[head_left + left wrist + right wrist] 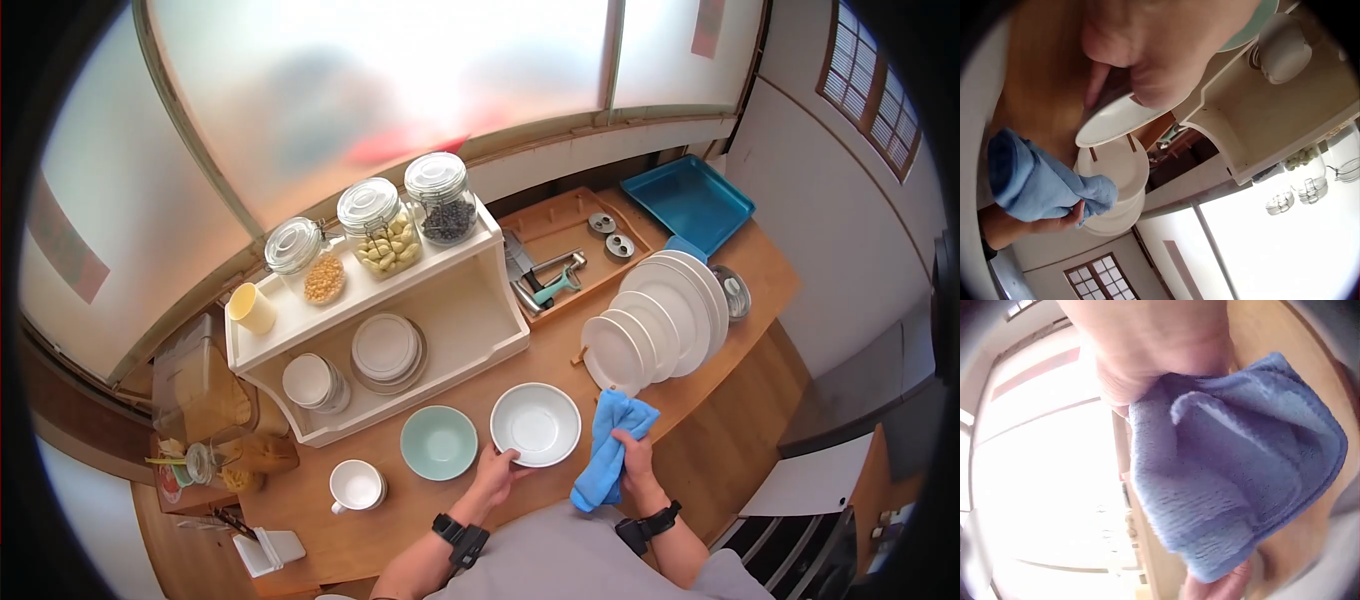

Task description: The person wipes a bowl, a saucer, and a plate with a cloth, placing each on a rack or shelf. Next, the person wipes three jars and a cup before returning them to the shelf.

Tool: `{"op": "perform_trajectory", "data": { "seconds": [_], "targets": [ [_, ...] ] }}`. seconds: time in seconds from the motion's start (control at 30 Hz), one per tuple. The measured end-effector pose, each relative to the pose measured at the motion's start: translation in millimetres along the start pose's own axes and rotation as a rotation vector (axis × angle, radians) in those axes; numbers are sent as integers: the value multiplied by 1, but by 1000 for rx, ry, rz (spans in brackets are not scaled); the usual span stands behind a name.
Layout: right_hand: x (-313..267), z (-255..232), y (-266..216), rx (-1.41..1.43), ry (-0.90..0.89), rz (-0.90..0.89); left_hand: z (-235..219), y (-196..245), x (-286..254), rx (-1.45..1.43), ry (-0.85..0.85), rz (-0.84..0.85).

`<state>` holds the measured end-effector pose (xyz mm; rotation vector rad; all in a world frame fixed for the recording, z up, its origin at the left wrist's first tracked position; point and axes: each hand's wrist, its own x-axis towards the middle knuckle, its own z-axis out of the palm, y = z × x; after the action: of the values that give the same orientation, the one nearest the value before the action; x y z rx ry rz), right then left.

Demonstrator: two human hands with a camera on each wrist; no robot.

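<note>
Below centre, the left hand [492, 474] is pinching the rim of a white bowl [535, 425], while at lower right the right hand [638, 465] is gripping a blue cloth [610, 450]. Left of the bowl, a green bowl [439, 443] is sitting near a white cup [357, 486]; white plates [660, 315] are standing right of centre.

Bright frosted windows [400, 70]; white wall [800, 170]; wooden table [300, 540]; wood-plank floor [715, 425].
</note>
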<state>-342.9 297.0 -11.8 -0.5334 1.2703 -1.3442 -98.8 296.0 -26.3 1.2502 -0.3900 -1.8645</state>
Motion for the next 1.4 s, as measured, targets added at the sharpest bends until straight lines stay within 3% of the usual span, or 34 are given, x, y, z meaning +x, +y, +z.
{"op": "perform_trajectory", "data": {
  "seconds": [0.1, 0.17, 0.27, 0.3, 0.37, 0.43, 0.5, 0.63, 0.7, 0.77, 0.83, 0.87, 0.9, 0.97, 1.0, 1.03, 1.1, 1.17, 1.23, 1.3, 1.37, 1.4],
  "targets": [
    [-20, 30, -45, 67, -119, 52, 0, 18, -35, -40, -14, 18],
    [-23, 41, -47, -5, -131, 12, -10, 26, -50, -48, -179, 118],
    [-27, 56, -50, -498, -333, -252, -24, 34, -61, -198, -248, 24],
    [-32, 66, -52, -509, -343, -247, -27, 35, -64, -300, -278, -39],
    [-47, 93, -64, -735, -429, -432, -37, 21, -67, -282, -285, -36],
    [-54, 104, -66, -881, -467, -386, -38, 16, -77, -256, -295, -33],
    [-55, 111, -58, -1111, -515, -682, -30, 20, -99, -188, -213, 53],
    [-69, 138, -47, -1198, -483, -664, -32, 20, -114, -68, -281, 91],
    [-88, 156, -41, -1185, -626, -719, -27, 22, -122, 203, -293, 379],
    [-107, 167, -46, -1173, -687, -721, -31, 31, -128, 132, -299, 359],
    [-115, 162, -48, -1227, -1017, -581, -41, 41, -134, 33, -298, 255],
    [-116, 157, -52, -1269, -1061, -560, -47, 41, -137, 41, -322, 261],
    [-117, 151, -54, -1275, -1054, -562, -51, 42, -141, 41, -331, 261],
    [-115, 140, -58, -1582, -943, -577, -54, 47, -150, 227, -444, 350],
    [-111, 138, -57, -1587, -800, -656, -55, 50, -152, 227, -446, 355],
    [-110, 140, -60, -1587, -800, -658, -56, 51, -155, 222, -451, 348],
    [-107, 147, -69, -1402, -522, -860, -58, 54, -161, 217, -458, 336],
    [-113, 159, -65, -1321, -482, -913, -58, 60, -166, 201, -493, 243],
    [-120, 173, -56, -1115, -558, -1001, -54, 58, -169, 206, -489, 251],
    [-133, 177, -52, -1104, -601, -969, -54, 62, -173, 209, -479, 266],
    [-142, 177, -50, -1044, -1028, -736, -56, 68, -176, 209, -414, 271],
    [-145, 174, -48, -1120, -1094, -704, -59, 69, -179, 210, -383, 301]
  ]
}}
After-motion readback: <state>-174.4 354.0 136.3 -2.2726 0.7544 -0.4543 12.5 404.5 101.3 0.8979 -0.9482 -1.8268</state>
